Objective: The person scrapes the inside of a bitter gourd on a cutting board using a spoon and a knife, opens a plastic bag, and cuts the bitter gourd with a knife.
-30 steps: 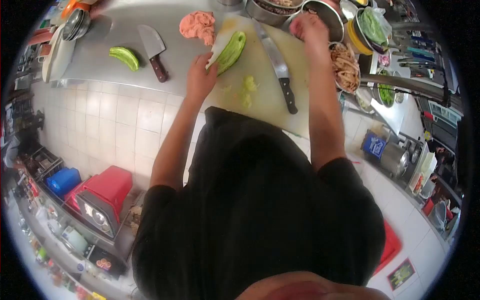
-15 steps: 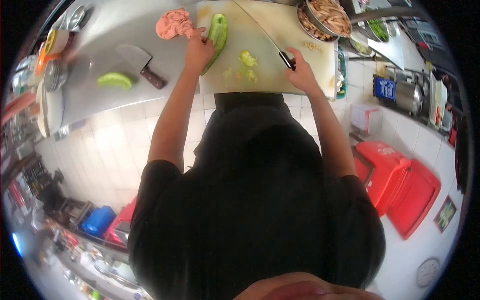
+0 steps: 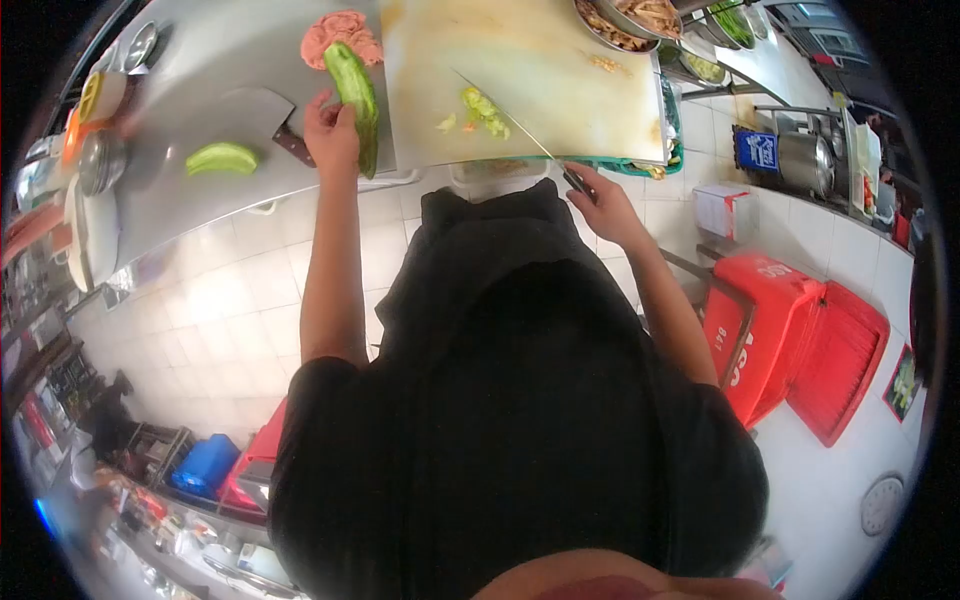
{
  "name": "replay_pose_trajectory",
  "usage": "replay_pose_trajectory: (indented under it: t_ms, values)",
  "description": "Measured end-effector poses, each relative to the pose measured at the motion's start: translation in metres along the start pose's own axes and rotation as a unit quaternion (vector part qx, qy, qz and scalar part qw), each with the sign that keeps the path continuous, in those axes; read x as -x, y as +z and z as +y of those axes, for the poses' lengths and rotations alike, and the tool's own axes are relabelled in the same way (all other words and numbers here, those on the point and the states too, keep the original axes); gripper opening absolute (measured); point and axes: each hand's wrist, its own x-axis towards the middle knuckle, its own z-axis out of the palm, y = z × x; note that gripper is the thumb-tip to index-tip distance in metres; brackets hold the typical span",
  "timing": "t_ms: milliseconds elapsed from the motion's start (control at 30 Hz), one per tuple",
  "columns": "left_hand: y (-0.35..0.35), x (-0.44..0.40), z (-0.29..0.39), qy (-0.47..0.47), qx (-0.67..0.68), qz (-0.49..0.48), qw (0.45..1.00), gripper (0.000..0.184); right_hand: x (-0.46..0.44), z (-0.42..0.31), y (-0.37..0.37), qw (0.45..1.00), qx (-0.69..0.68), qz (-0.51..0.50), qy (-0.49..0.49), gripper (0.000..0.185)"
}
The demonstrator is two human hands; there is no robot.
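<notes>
My left hand (image 3: 332,137) is beside a long green cucumber-like vegetable (image 3: 354,88) with a pale, hollowed upper side, lying on the metal table against the pink minced meat (image 3: 338,38). Its fingers are apart, with the thumb at the vegetable's edge; I cannot tell whether they touch. In my right hand (image 3: 606,205) is the black handle of a long-bladed knife (image 3: 535,140). The blade slants across the pale cutting board (image 3: 560,90), along a row of green scraps (image 3: 484,112). A wooden-handled cleaver (image 3: 272,115) lies partly behind my left hand.
A curved green piece (image 3: 222,158) lies further left on the metal table (image 3: 215,75). Metal bowls of sliced food (image 3: 645,18) stand at the board's far right. A lidded red bin (image 3: 760,320) is open on my right. A container (image 3: 500,172) shows below the board's edge.
The long green vegetable has moved left off the board onto the metal table, with my left hand. My right hand has brought the knife nearer, and the scraps now lie bunched along its blade.
</notes>
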Motion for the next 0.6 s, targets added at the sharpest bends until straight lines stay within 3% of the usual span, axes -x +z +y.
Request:
replay_pose_trajectory:
  t_ms: [67,133,167,200,300,500,600]
  values:
    - [-0.018,0.017,0.006,0.001,0.049,0.024,0.999,0.043,0.006,0.005,0.003,0.999,0.016,0.018,-0.038,0.045]
    - [-0.038,0.03,0.002,0.019,0.048,0.057,0.997,0.041,0.013,-0.011,0.003,0.995,-0.07,-0.063,0.015,0.045]
    - [-0.044,0.036,0.0,0.027,0.048,0.07,0.996,0.04,0.013,-0.006,0.009,0.99,-0.099,-0.098,-0.004,0.046]
    - [-0.04,0.05,0.014,0.019,0.045,0.094,0.994,0.038,0.006,0.0,0.021,0.982,-0.107,-0.116,-0.107,0.046]
    - [-0.042,0.074,0.018,-0.007,0.039,0.083,0.996,0.037,-0.012,-0.007,0.035,0.962,-0.151,-0.206,-0.093,0.044]
    - [-0.012,0.103,0.018,-0.003,0.041,0.061,0.997,0.036,0.004,-0.003,0.047,0.947,-0.282,-0.119,0.095,0.045]
    - [0.008,0.117,0.023,-0.019,0.012,0.053,0.998,0.036,0.023,0.013,0.038,0.929,-0.343,-0.082,0.111,0.038]
